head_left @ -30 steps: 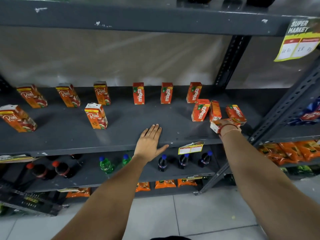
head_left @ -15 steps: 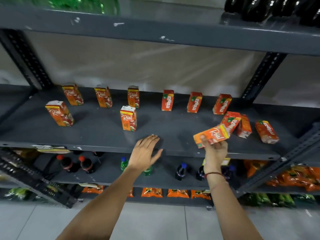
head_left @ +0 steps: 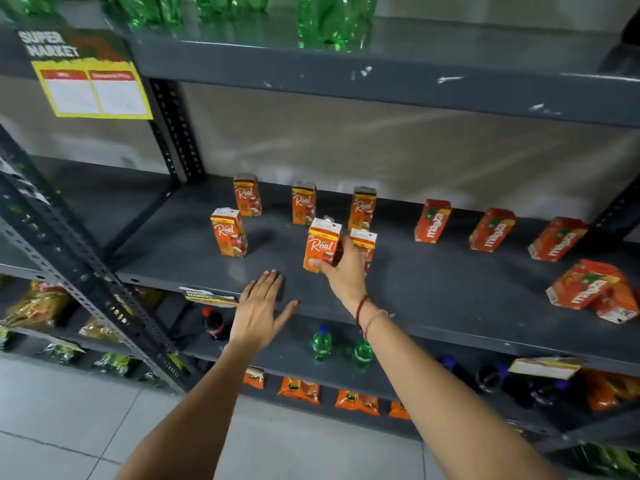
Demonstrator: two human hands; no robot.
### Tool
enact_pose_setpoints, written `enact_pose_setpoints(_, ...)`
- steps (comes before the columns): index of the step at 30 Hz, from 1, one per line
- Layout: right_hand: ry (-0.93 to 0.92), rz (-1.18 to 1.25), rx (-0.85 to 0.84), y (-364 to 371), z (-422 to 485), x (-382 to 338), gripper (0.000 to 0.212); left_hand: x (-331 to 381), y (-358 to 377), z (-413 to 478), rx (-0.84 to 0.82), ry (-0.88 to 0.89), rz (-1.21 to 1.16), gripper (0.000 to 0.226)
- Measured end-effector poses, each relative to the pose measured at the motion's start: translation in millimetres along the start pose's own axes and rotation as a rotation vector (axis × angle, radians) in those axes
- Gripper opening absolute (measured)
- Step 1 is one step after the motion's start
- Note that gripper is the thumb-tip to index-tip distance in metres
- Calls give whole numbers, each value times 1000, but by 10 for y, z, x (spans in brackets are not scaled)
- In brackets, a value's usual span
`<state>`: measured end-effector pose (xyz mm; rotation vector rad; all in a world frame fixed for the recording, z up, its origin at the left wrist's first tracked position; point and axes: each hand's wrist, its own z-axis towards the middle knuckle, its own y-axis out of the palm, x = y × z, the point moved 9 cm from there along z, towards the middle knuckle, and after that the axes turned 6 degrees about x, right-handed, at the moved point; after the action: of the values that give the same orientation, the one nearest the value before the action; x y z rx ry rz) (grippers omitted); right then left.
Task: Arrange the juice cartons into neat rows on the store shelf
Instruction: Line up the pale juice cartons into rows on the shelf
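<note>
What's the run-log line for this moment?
right hand: grips upright Real carton, front row | left hand: flat on shelf edge | Maaza cartons: jumbled far right | phase: placing

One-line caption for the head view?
Right hand grips a Real carton upright on the shelf; left hand rests flat.

1. The yellow sign (head_left: 90, 72) on the upper shelf edge read "SUPER MARKET"; its price fields were illegible.
2. The orange cartons at the left, including the carton (head_left: 322, 244) gripped in the right hand (head_left: 343, 271), read "Real".
3. The red cartons (head_left: 491, 230) at the right read "maaza".
4. The shelf-edge tag (head_left: 207, 296) read "SUPER MARKET", blurred.
</note>
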<state>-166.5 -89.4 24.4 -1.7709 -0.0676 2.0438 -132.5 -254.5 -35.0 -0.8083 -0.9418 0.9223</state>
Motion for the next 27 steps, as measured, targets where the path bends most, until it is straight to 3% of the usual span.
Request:
enact_pose_setpoints(5,-18,-192,-67,399,173,131,56,-39,30,2,-11,8,-8,69)
enact_pose_setpoints(12,29,-190,-86,513,233,237,61,-46,48,-7,-21,7,2,67)
enact_pose_setpoints(16,51,-233,-92,485,147,309,51,-36,55,-24,-8,2,24,69)
enact_pose_setpoints(22,-11,-266,-30,149,-352,405,46,258,63,-159,59,-4,-18,59)
enact_pose_setpoints(27,-117,-267,196,-842,-674,550,26,1007,262,-167,34,113,-110,51)
